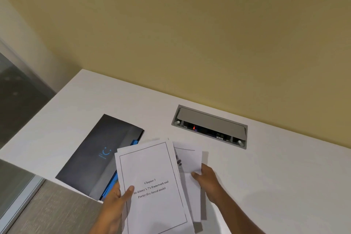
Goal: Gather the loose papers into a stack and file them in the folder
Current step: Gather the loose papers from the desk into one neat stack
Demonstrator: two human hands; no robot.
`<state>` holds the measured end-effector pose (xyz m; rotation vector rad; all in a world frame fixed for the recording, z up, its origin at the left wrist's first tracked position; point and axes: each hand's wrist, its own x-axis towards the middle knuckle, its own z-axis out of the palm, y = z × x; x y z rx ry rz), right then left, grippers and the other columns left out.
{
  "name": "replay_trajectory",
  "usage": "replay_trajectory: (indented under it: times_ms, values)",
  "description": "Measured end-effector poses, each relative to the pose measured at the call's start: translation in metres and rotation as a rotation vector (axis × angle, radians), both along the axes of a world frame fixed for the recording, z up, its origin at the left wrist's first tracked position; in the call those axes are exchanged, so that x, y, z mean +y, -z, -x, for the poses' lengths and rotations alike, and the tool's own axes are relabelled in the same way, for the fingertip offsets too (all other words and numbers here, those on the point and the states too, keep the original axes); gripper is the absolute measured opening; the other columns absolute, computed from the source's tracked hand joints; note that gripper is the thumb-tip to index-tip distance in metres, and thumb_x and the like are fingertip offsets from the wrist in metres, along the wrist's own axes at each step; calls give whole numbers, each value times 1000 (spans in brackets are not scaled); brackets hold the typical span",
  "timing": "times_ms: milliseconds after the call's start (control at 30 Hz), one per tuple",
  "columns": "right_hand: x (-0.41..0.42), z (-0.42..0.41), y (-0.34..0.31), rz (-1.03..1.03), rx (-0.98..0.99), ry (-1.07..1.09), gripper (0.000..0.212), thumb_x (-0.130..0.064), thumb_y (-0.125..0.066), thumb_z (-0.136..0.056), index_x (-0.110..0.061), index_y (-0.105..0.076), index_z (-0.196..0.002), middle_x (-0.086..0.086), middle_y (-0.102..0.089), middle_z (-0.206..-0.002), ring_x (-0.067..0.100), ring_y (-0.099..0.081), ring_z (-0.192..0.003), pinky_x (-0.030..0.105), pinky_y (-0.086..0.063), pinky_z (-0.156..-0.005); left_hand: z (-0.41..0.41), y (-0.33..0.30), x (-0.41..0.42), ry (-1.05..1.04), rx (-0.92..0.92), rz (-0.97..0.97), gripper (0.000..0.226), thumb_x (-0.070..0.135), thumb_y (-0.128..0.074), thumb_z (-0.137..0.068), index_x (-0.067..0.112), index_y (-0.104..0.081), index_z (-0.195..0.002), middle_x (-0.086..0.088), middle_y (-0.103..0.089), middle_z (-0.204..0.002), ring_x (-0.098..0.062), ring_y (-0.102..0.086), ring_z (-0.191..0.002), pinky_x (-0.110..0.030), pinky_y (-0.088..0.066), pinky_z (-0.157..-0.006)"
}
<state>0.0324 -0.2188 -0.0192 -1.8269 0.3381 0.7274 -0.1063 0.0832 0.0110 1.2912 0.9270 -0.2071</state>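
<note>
A dark folder (98,150) with a blue smile logo lies closed on the white desk (275,176), left of centre, its near corner hanging over the desk edge. My left hand (115,203) grips a stack of white papers (152,186) by its left edge; the top sheet reads "Chapter 3". My right hand (207,178) pinches another loose sheet (190,159) that sits behind and to the right of the stack. The stack covers the folder's right edge.
A grey cable hatch (210,126) is set into the desk behind the papers, its lid half open. A yellow wall rises behind the desk. The desk's left edge drops off to a grey floor and a glass panel (17,112).
</note>
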Motion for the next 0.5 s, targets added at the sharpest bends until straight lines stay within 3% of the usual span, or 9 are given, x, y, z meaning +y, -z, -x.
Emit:
replay_trajectory:
  times_ms: [67, 133, 200, 367, 500]
  values:
    - [-14, 5, -8, -87, 91, 5, 30, -8, -67, -100, -26, -69, -124, -7, -76, -121, 15, -71, -113, 31, -58, -92, -4, -7, -7, 50, 1, -6, 33, 9, -65, -99, 23, -64, -129, -1, -79, -118, -25, -72, -112, -40, -56, -91]
    - [-25, 11, -16, -162, 152, -13, 32, -8, -67, -101, -25, -70, -127, -3, -78, -124, 20, -73, -116, 45, -59, -102, -9, -11, -15, 103, 12, -25, 29, 13, -65, -99, 26, -63, -125, 0, -78, -116, -24, -72, -109, -37, -57, -84]
    - [-32, 16, -22, -235, 170, -30, 34, -5, -65, -102, -21, -70, -132, 0, -77, -129, 22, -72, -122, 53, -54, -109, -15, -12, -23, 163, 35, -51, 27, 15, -63, -101, 26, -60, -125, -2, -75, -122, -24, -70, -111, -41, -57, -90]
    - [-35, 27, -46, -323, 189, -114, 34, -18, -74, -98, -22, -71, -132, 4, -76, -131, 25, -72, -123, 54, -54, -109, -25, -6, -41, 316, 89, -77, 30, 16, -60, -103, 21, -56, -132, -4, -69, -131, -29, -64, -122, -52, -48, -111]
    - [-39, 35, -59, -312, 196, -168, 49, 3, -57, -95, -26, -72, -131, 5, -76, -131, 25, -71, -125, 53, -51, -113, -32, -9, -55, 369, 109, -69, 27, 15, -60, -103, 18, -58, -130, -4, -69, -129, -27, -61, -123, -47, -45, -112]
